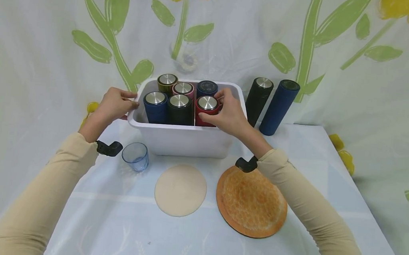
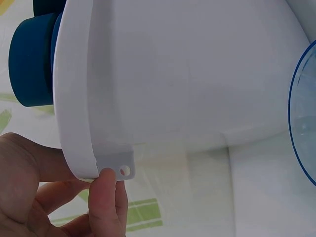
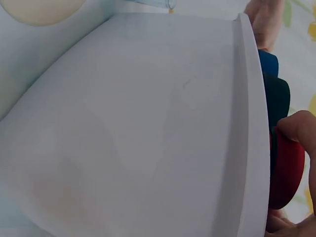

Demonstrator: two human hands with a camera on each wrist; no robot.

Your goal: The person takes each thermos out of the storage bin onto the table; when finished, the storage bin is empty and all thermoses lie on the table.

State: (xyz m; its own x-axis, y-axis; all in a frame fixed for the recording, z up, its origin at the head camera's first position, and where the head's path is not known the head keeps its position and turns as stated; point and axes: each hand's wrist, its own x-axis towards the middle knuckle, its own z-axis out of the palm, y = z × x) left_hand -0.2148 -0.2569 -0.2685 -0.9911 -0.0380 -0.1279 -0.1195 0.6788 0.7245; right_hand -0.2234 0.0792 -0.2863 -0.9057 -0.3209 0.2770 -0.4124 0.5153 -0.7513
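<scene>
r hand [image 1: 229, 111] had its fingers + thumb curled round the red flask [image 1: 206, 105] nr its top. flask stood upright in the white tub [image 1: 189, 142], front row, r end, long axis approx. vertical, its top btwn thumb + fingers; r hand was by far the nearer. that hand crossed the tub's r rim, forearm slanting in from the r. l hand [image 1: 114, 103] pinched the tab [image 2: 116, 160] on the tub's l rim, arm reaching fwd. dark green flask [image 1: 179, 111] was just l of the red one, navy flask [image 1: 207, 88] behind. outside: black bottle [image 1: 259, 100] + blue bottle [image 1: 279, 107] to the r; glass [image 1: 135, 157], cream disc [image 1: 180, 190], brown board [image 1: 252, 203] in front.
</scene>
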